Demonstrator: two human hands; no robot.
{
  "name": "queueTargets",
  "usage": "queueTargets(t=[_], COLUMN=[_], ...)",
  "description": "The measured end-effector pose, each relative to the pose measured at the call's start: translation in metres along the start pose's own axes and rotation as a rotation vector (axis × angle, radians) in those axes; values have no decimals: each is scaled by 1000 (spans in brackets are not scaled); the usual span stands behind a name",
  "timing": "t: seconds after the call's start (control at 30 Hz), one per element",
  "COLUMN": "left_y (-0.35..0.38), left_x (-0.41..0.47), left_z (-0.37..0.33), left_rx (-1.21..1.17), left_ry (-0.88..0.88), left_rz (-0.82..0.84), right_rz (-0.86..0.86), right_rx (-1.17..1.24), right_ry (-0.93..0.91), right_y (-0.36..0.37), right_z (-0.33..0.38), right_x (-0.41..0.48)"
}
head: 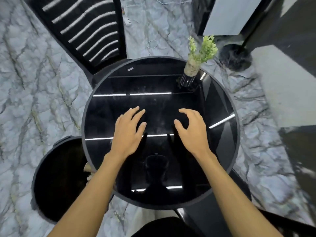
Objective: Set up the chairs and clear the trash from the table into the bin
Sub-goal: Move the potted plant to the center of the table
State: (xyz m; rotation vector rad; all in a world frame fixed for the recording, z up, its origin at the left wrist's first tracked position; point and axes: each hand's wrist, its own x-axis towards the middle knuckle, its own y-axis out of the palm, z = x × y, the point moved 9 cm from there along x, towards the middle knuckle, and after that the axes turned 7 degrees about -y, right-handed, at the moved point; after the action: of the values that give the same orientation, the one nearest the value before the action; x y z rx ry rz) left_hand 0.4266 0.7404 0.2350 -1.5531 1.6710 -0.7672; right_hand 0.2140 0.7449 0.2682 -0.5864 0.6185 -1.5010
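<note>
A round black glass table (236, 134) fills the middle of the view. Both my hands hover over its centre, holding nothing. My left hand (129, 130) has its fingers straight and loosely together. My right hand (192, 129) has relaxed, slightly bent fingers. A small pale scrap (130, 69) lies near the table's far rim. A black bin (56, 178) stands on the floor at the table's lower left, with brownish paper trash (88, 169) showing at its inner edge. A black slatted chair (89, 29) stands beyond the table at the upper left.
A small green plant in a dark ribbed pot (196, 65) sits at the table's far right edge. A dark round stand base (235, 57) is on the marble floor behind it. White cables and a plug (128, 22) lie on the floor beyond.
</note>
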Motion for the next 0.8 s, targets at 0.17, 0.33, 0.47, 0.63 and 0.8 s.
queueTargets(t=[0.17, 0.33, 0.47, 0.63, 0.8], left_y=[17, 27, 34, 51, 63], left_x=[46, 98, 137, 167, 171], left_z=[-17, -23, -23, -19, -15], left_rx=[17, 29, 46, 80, 181], left_ry=[38, 52, 77, 74, 76], left_rz=[54, 60, 27, -4, -31], right_rz=[-82, -143, -193, -229, -235], right_rx=[63, 126, 179, 143, 173], right_ry=[64, 93, 117, 130, 133], right_y=[-17, -17, -14, -8, -2], right_z=[-24, -37, -47, -60, -69], right_x=[39, 91, 130, 159, 175])
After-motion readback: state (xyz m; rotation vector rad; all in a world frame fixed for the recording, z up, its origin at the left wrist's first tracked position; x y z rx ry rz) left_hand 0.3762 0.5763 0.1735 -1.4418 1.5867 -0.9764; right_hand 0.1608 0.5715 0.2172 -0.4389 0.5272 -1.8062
